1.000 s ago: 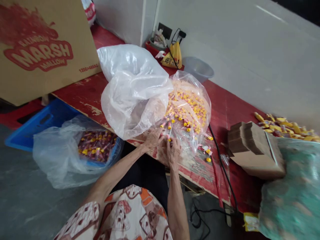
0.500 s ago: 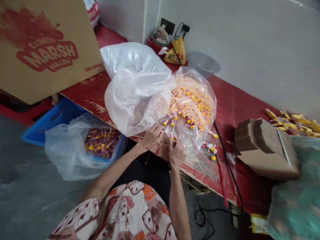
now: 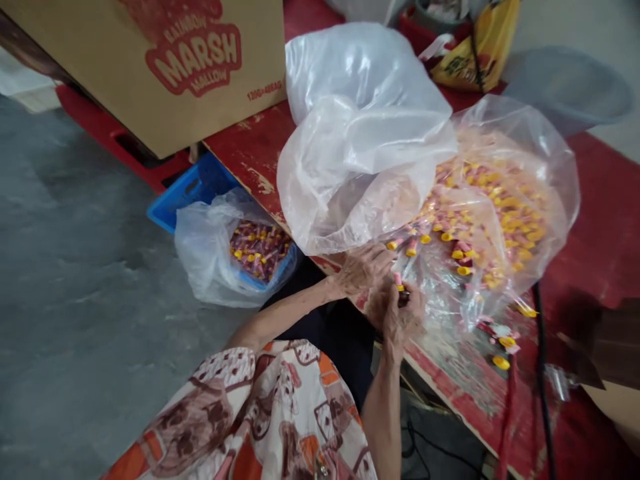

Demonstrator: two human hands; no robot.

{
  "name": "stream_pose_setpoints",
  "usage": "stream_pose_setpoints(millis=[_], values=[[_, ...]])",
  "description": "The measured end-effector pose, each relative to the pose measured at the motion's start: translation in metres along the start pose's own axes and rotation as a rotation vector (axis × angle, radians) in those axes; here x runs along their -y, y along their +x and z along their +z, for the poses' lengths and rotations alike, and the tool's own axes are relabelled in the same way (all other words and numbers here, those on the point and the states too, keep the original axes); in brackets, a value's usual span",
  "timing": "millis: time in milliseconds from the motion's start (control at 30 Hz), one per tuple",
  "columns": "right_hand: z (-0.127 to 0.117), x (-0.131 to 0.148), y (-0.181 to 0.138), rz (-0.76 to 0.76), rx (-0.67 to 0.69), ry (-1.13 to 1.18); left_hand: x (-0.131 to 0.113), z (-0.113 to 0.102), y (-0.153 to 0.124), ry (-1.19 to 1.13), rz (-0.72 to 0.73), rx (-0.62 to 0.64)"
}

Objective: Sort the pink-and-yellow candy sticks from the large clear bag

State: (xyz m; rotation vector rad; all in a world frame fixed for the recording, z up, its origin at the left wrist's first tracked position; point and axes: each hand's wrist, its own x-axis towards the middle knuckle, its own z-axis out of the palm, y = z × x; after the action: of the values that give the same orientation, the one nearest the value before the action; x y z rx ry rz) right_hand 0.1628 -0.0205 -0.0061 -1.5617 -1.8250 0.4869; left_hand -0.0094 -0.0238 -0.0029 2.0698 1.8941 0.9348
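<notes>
At the table's front edge my right hand (image 3: 403,313) is closed, its fingers round a small pink piece with a yellow end (image 3: 399,283). Just left of it is my left hand (image 3: 367,268), fingers bent together at the mouth of a clear bag; whatever is at their tips is hidden. That clear plastic bag (image 3: 560,180) lies on its side, full of such pink and yellow pieces (image 3: 500,200). A few pieces (image 3: 411,248) lie loose at its mouth, close to my left fingertips. A big whitish plastic bag (image 3: 360,153) bulges beside it on the left.
Below the table's left edge stands a blue crate (image 3: 193,190) with a bag of wrapped pieces (image 3: 257,247). A marshmallow carton (image 3: 240,40) is at back left. A grey basin (image 3: 570,87), yellow bag (image 3: 480,50) and black cable (image 3: 543,373) are to the right.
The view has swung left and down, so the table sits further right. Both hands stay at the bag's mouth, and the small piece is still in my right hand.
</notes>
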Motion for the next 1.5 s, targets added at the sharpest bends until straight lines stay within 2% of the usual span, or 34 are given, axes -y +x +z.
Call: stream_pose_setpoints(millis=[200, 333, 433, 533, 633, 733, 767, 867, 933, 1000, 1067, 1133, 1200, 1300, 1400, 1500], values=[[0.0, -0.005, 0.002, 0.018, -0.006, -0.053, 0.0, 0.009, -0.002, -0.007, 0.011, 0.103], [-0.002, -0.002, -0.002, 0.061, -0.082, -0.045, -0.007, -0.001, 0.0, -0.051, -0.026, 0.084], [-0.003, 0.003, -0.002, 0.087, -0.089, -0.044, -0.013, -0.011, 0.0, -0.037, -0.028, 0.039], [-0.003, 0.007, -0.002, 0.094, -0.076, -0.076, -0.012, -0.012, 0.0, -0.003, -0.02, 0.112], [-0.003, 0.011, -0.004, 0.137, -0.172, -0.088, -0.006, -0.009, 0.003, 0.023, -0.013, 0.202], [-0.003, 0.011, -0.007, 0.124, -0.266, -0.114, -0.002, -0.009, 0.002, 0.017, -0.015, 0.201], [-0.002, 0.009, -0.007, 0.098, -0.25, -0.124, -0.001, -0.01, 0.001, 0.008, -0.014, 0.18], [0.0, 0.001, -0.004, -0.005, -0.082, -0.137, 0.0, -0.01, -0.005, 0.004, -0.01, 0.114], [0.001, -0.004, -0.001, -0.049, 0.004, -0.141, 0.002, -0.009, -0.008, 0.032, 0.011, 0.135], [0.002, -0.005, 0.002, -0.038, 0.027, -0.146, 0.004, -0.009, -0.008, 0.054, 0.045, 0.169], [0.001, -0.003, 0.002, 0.011, 0.01, -0.137, 0.01, -0.014, -0.013, 0.049, 0.065, 0.133], [0.0, 0.003, -0.001, 0.049, -0.017, -0.114, 0.019, -0.024, -0.026, 0.041, 0.057, 0.027], [0.001, 0.008, -0.005, 0.054, -0.02, -0.09, 0.034, -0.04, -0.053, 0.06, 0.003, -0.096], [0.005, 0.012, -0.008, -0.011, 0.034, -0.073, 0.068, -0.065, -0.109, 0.159, -0.238, -0.279], [0.01, 0.008, -0.006, -0.087, 0.057, -0.055, 0.102, -0.081, -0.16, 0.289, -0.479, -0.386], [0.011, 0.001, -0.004, -0.089, 0.074, -0.018, 0.113, -0.086, -0.177, 0.315, -0.529, -0.442]])
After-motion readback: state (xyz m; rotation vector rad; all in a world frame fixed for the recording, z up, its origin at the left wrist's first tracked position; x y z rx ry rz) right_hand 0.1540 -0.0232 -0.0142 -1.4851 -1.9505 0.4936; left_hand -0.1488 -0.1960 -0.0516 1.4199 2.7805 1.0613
